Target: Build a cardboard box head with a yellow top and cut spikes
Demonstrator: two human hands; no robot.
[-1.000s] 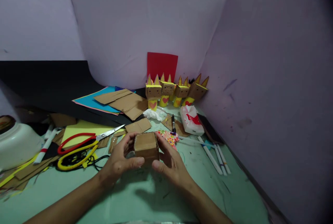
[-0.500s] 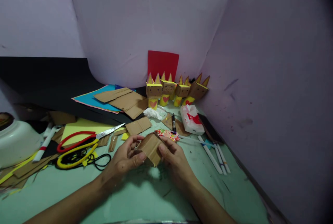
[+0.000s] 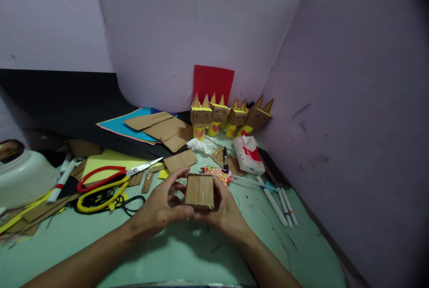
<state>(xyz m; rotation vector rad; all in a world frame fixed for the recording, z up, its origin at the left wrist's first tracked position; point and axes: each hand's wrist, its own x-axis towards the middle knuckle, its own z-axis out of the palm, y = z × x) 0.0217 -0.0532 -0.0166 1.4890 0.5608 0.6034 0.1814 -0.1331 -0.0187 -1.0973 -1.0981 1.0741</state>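
A small brown cardboard box is held between both my hands, over the near middle of the green table. My left hand grips its left side, with the thumb along the lower front edge. On the box's right side, my right hand is closed around it, its fingers partly hidden by the box. A fleck of yellow shows at the lower right corner. Just behind lies a red-and-white patterned piece. Scissors with red and yellow handles rest left of my left hand.
Cardboard figures with pointed horns stand at the back. A tissue pack and several white markers lie at the right. Cardboard sheets, black cord and a white rounded container occupy the left. Pale walls enclose the table.
The cardboard box has been turned from a tilted angle to nearly square-on. My right thumb has moved from its top to its lower edge. The view has shifted slightly.
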